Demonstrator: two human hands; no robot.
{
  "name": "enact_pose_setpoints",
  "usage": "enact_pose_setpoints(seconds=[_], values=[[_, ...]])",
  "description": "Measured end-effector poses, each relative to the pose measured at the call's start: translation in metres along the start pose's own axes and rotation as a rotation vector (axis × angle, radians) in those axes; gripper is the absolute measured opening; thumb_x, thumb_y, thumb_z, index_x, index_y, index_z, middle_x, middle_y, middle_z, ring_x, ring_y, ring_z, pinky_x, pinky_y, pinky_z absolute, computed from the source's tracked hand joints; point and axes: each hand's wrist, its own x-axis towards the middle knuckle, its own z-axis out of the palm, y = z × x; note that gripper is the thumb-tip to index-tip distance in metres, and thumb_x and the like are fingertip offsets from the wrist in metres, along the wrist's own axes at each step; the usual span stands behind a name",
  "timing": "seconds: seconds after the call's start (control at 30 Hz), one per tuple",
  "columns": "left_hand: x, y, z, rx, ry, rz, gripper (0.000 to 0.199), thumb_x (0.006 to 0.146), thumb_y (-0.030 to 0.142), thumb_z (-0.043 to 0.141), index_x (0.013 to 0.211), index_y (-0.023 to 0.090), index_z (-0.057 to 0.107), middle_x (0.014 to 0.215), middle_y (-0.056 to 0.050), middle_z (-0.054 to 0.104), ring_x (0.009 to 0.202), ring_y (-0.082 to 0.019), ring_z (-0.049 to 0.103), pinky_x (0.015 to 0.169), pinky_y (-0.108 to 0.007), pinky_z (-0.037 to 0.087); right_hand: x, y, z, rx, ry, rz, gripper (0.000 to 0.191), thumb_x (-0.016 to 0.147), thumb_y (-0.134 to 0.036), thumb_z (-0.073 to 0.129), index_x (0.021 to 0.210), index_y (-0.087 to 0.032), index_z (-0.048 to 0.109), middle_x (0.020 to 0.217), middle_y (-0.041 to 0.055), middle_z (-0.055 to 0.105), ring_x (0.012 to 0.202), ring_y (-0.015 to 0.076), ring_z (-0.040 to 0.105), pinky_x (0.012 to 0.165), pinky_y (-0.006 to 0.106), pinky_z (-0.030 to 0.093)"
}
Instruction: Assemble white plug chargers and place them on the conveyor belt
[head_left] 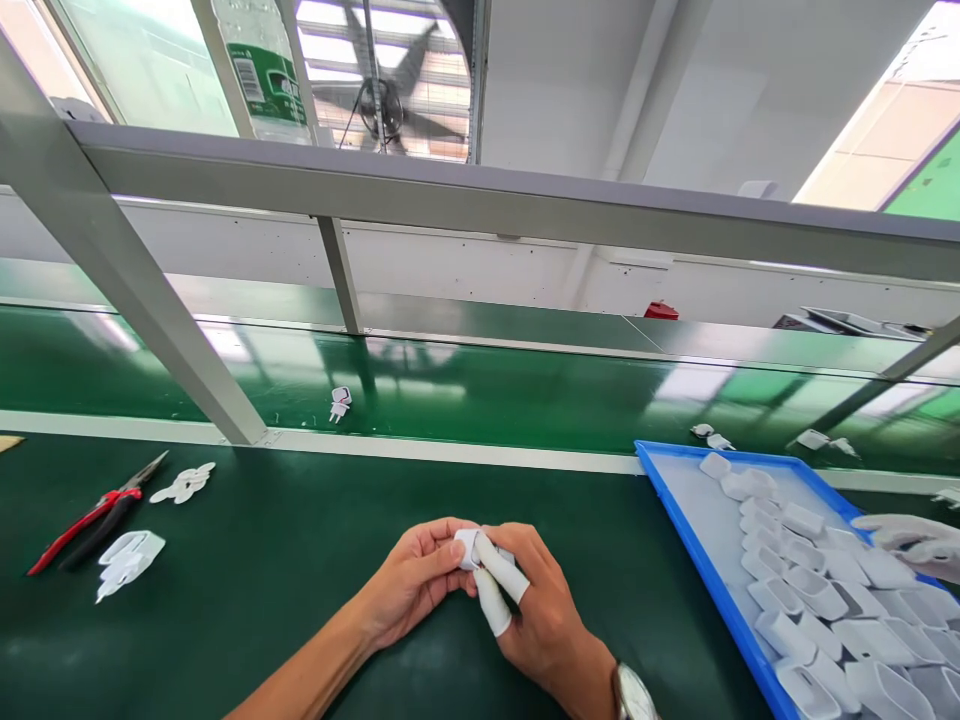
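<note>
At the right of the frame, a blue-rimmed tray [697, 560] holds many white plastic shells [810, 590], crowded over its right side, with a bare strip along its left edge and a gloved hand [911, 540] at its far right. At lower centre, the left hand [409, 585] pinches a small white part [469, 549] between thumb and fingers, while the right hand [544, 610], two fingers in white covers, closes narrowly on that part's other side.
</note>
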Motion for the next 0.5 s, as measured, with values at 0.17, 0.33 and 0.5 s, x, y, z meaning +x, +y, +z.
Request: enact_pose_setpoints(seconds=[0.17, 0.33, 0.5], values=[[0.006, -0.011, -0.002, 0.354, 0.104, 0.155, 0.053, 0.074, 0.045, 0.087, 0.115, 0.016, 0.072, 0.084, -0.004, 0.066, 0.067, -0.013, 0.057, 0.07, -0.028, 0.05, -0.003, 0.013, 0.003, 0.325, 0.01, 0.371, 0.023, 0.097, -0.02, 0.059, 0.117, -0.024, 0.069, 0.103, 0.0074, 0.073, 0.089, 0.0202, 0.07, 0.077, 0.033, 0.061], [0.001, -0.019, -0.007, 0.94, 0.27, 0.536, 0.048, 0.076, 0.03, 0.086, 0.122, 0.028, 0.072, 0.089, -0.002, 0.063, 0.072, -0.016, 0.055, 0.074, -0.028, 0.046, -0.007, 0.018, 0.012, 0.879, -0.023, 0.794, 0.024, 0.091, -0.037, 0.07, 0.107, -0.02, 0.077, 0.097, 0.0074, 0.077, 0.083, 0.0214, 0.07, 0.077, 0.035, 0.06], [-0.003, -0.021, -0.009, 1.062, 0.22, 0.669, 0.044, 0.086, 0.028, 0.076, 0.129, 0.028, 0.07, 0.099, -0.008, 0.062, 0.083, -0.02, 0.059, 0.078, -0.03, 0.05, -0.007, 0.014, 0.015, 1.106, 0.007, 0.946, 0.029, 0.083, -0.04, 0.078, 0.104, -0.02, 0.08, 0.1, 0.0083, 0.076, 0.084, 0.0202, 0.066, 0.077, 0.033, 0.056]])
